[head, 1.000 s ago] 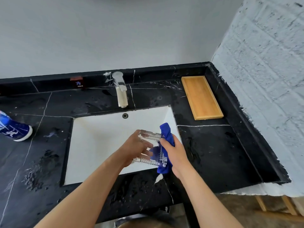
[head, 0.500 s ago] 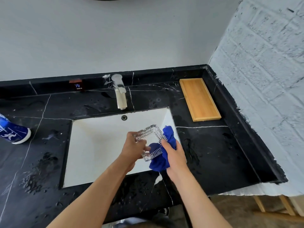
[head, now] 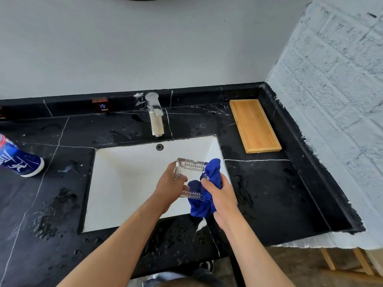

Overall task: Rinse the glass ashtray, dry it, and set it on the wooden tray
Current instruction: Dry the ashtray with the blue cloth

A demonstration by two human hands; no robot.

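Black marble table (head: pixel 269 193), white sink (head: pixel 128 183): my left hand (head: pixel 170 188) is gripping the ashtray (head: pixel 189 168) above it; right hand (head: pixel 222 195) is pressing a blue cloth (head: pixel 209 183) against it. Tray (head: pixel 255 125) is sitting bare, far right.

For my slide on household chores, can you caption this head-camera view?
Over the sink, the left hand holds a glass ashtray while the right hand wipes it with a blue cloth.
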